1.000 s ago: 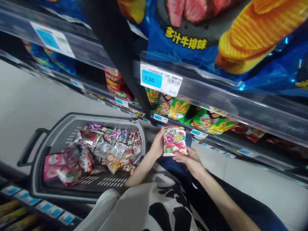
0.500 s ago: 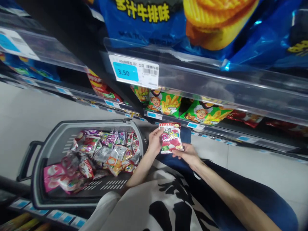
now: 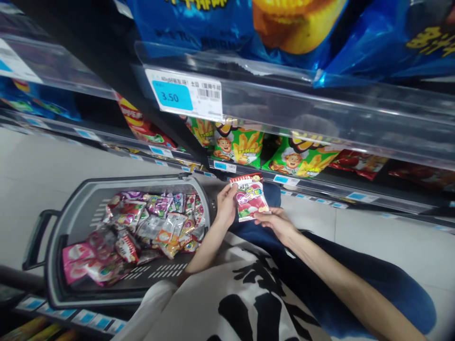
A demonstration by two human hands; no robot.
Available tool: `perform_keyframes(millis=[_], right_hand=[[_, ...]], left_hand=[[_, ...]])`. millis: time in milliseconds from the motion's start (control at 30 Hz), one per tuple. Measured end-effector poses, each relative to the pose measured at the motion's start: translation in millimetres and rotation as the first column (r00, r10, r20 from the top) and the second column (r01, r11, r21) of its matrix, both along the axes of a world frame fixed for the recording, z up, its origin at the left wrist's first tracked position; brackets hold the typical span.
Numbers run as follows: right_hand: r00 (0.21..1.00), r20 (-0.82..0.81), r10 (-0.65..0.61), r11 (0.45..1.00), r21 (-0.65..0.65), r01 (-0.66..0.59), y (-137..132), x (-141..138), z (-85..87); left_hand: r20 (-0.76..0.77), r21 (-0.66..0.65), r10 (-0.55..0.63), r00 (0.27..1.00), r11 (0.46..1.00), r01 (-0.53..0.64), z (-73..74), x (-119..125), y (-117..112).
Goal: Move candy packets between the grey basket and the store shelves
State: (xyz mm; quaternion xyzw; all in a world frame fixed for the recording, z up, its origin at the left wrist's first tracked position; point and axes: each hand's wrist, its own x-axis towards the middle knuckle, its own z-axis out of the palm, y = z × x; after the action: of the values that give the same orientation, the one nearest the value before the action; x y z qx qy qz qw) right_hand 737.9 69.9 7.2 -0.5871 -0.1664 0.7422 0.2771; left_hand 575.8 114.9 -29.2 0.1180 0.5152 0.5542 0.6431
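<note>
Both hands hold one small red and white candy packet (image 3: pixel 250 201) in front of the lower shelf. My left hand (image 3: pixel 226 207) pinches its upper left edge, fingers closed on it. My right hand (image 3: pixel 275 221) grips its lower right corner from below. The packet is tilted a little to the left. To the left of my hands stands a grey shopping basket (image 3: pixel 67 222) on the floor, with several small colourful candy packets (image 3: pixel 152 222) piled inside.
Shelves rise ahead: big blue chip bags (image 3: pixel 270 23) on top behind a clear rail with a 3.50 price tag (image 3: pixel 185 94), green snack bags (image 3: pixel 270 154) and red bags (image 3: pixel 355 163) below. The pale tiled floor (image 3: pixel 373 246) lies to the right. My knees fill the bottom.
The view has dipped and drifted, so the shelves slid up and left. The packet has turned slightly leftward and moved a little away from me; both hands stay on it.
</note>
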Motion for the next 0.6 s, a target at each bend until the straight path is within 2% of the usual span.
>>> perform_keyframes(millis=[133,267,333,367,400,433,467,500,533,567,600], right_hand=[[0.996,-0.032,-0.083,0.995,-0.058,0.081,-1.6,1.1,-7.0],[0.994,-0.049,-0.097,0.992,-0.087,0.092,-6.4,-0.3,-15.1],[0.998,0.044,-0.037,0.999,0.035,0.036,-8.8,-1.0,-16.8],[0.989,0.146,-0.002,0.988,0.152,-0.021,-9.9,-1.1,-16.4],[0.959,0.283,0.017,0.95,0.294,-0.104,-11.1,-1.1,-15.0],[0.906,0.422,0.008,0.868,0.447,-0.216,-12.4,-0.8,-12.8],[0.845,0.535,-0.028,0.732,0.587,-0.347,-13.9,-0.4,-10.0],[0.787,0.612,-0.079,0.544,0.688,-0.48,-15.5,0.0,-6.8],[0.74,0.66,-0.13,0.324,0.733,-0.597,-17.3,0.4,-3.7],[0.705,0.688,-0.171,0.101,0.724,-0.682,-19.3,0.6,-0.9],[0.678,0.708,-0.199,-0.097,0.674,-0.732,-21.3,0.5,1.2]], left_hand=[[0.105,-0.093,-0.073,0.992,0.992,0.083,-3.1,-3.2,1.6],[0.151,-0.087,-0.068,0.986,0.993,0.082,-4.5,-4.7,1.3],[0.177,-0.09,-0.048,0.983,0.994,0.064,-4.5,-5.8,2.0],[0.197,-0.104,-0.035,0.98,0.993,0.056,-4.4,-6.5,2.8],[0.225,-0.13,-0.024,0.974,0.99,0.054,-4.5,-7.1,3.7],[0.256,-0.158,-0.016,0.967,0.986,0.058,-4.5,-7.6,4.7],[0.277,-0.179,-0.013,0.961,0.982,0.065,-4.7,-7.8,5.6],[0.269,-0.183,-0.016,0.963,0.981,0.067,-4.9,-7.7,6.3],[0.216,-0.171,-0.018,0.976,0.984,0.056,-5.1,-7.4,6.5],[0.127,-0.143,-0.015,0.992,0.989,0.034,-5.0,-6.9,6.3],[0.014,-0.107,0.0,1.0,0.994,0.001,-4.5,-6.5,5.5]])
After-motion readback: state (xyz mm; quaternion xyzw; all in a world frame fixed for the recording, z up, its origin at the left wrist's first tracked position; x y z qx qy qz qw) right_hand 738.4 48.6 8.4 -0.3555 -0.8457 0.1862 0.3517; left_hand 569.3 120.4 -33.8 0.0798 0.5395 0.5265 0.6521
